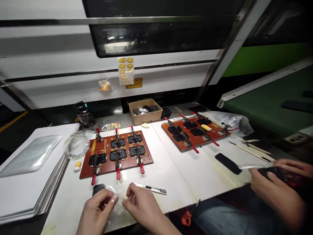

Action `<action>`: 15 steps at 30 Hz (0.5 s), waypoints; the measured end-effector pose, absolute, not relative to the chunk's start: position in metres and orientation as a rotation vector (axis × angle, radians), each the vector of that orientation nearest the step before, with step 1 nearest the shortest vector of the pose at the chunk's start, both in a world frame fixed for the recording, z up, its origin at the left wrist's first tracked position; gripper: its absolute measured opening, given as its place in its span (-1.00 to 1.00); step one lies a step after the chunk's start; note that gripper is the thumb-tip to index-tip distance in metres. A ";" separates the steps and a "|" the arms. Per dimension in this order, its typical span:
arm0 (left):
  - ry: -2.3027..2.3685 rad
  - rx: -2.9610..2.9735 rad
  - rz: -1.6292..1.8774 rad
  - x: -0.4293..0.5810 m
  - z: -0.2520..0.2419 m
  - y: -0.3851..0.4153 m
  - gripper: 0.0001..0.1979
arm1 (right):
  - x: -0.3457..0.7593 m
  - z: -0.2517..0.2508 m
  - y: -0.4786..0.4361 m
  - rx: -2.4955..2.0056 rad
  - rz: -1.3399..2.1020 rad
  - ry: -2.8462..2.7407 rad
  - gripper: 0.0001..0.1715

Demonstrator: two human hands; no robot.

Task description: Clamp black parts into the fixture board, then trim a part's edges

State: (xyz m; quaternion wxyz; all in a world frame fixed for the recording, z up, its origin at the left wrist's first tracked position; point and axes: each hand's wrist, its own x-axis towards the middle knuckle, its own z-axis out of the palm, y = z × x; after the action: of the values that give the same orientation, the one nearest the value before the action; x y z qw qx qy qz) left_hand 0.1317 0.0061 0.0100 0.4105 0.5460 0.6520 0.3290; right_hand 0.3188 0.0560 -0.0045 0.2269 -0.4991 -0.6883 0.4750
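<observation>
My left hand (97, 209) and right hand (140, 205) are both bare: no gloves, no rings, no watch. My forearms show no sleeves, and my fingernails are short and unpainted.

Bare desk (171, 173) lies open right of the near clamp board (116, 153); a utility knife (151, 188) lies just below it, and a paper stack (29, 182) blocks its left.

co-worker's hands (281, 182): motion-blurred, cut by right edge | held dark item (274, 171): indistinct | cardboard box (145, 112) contents: unclear
</observation>
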 end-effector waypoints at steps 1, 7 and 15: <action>1.636 1.317 0.841 0.124 0.005 -0.006 -0.59 | 0.314 -0.004 0.054 -1.312 1.313 -1.994 -0.88; 2.541 0.570 0.868 -0.007 0.003 -0.079 -0.47 | 0.255 0.003 0.073 -0.988 1.619 -2.143 -0.73; 2.440 0.912 0.586 -0.018 -0.020 -0.057 -0.68 | 0.194 -0.010 0.067 -1.394 1.032 -2.525 0.05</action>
State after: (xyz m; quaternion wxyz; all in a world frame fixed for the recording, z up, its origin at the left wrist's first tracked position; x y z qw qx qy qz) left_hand -0.0181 -0.0571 -0.0198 0.2339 0.3321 0.8885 0.2135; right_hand 0.1939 0.0674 -0.0103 0.0391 -0.4546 -0.8237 0.3367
